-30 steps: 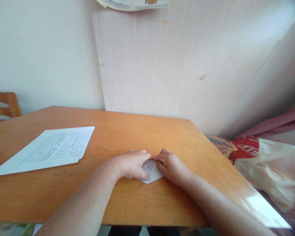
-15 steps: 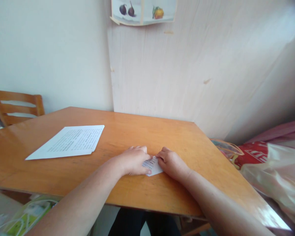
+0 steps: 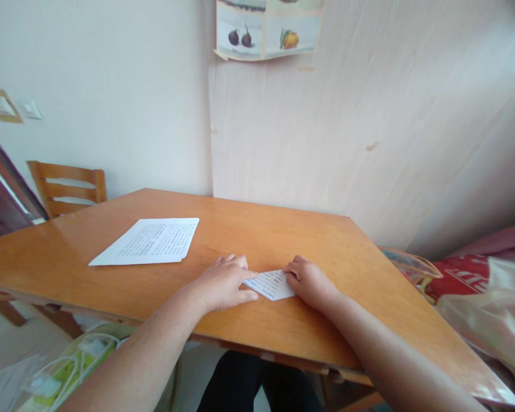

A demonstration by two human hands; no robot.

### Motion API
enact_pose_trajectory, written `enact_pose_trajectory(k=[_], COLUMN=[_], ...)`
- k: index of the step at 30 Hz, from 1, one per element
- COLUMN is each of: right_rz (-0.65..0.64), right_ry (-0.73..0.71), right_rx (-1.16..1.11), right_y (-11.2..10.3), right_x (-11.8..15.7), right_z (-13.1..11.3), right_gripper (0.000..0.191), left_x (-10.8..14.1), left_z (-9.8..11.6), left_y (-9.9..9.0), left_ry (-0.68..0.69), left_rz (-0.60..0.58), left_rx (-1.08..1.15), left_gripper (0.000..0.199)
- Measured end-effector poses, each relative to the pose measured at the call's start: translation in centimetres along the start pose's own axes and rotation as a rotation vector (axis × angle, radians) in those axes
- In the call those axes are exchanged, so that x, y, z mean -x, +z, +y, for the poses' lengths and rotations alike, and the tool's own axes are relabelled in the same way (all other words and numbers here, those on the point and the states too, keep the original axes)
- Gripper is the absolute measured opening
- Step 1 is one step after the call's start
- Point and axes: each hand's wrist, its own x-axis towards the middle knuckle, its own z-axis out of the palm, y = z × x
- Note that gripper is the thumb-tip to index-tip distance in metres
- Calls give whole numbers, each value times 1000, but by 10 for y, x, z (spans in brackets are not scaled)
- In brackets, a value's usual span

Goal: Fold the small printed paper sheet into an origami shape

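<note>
A small folded sheet of printed paper (image 3: pixel 271 285) lies on the wooden table in front of me, its top and lower edges slanting to a point on the left. At that left corner is my left hand (image 3: pixel 226 283), its thumb and forefinger spread apart and the forefinger touching the paper. The thumb rests on the wood just below the corner. My right hand (image 3: pixel 309 283) has its fingers curled at the paper's right end, gripping it there and covering that edge.
A stack of printed sheets (image 3: pixel 154 240) lies on the table (image 3: pixel 249 229) to the left. Beyond the left side stands a wooden chair (image 3: pixel 71 186). Bags (image 3: pixel 493 309) crowd the right edge. Below, at left, are a green item and white cables (image 3: pixel 68 369).
My left hand has drawn back to the left, its thumb coming off the paper, so more of the printed face shows. My right hand stays at the right end. The view has shifted left.
</note>
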Motion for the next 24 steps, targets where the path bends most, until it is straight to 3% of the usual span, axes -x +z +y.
enact_pose_trajectory(k=[15,24], right_rz=[33,34], right_ry=[-30,-38], right_rx=[23,49], right_y=[6,8], right_x=[0,-1], right_z=[8,11], right_gripper=[27,26], left_x=[26,33], left_z=[-24,-25], left_y=[7,2], left_ry=[-42,-54], left_rz=[55,45], left_rx=[37,9], left_gripper=[47,43])
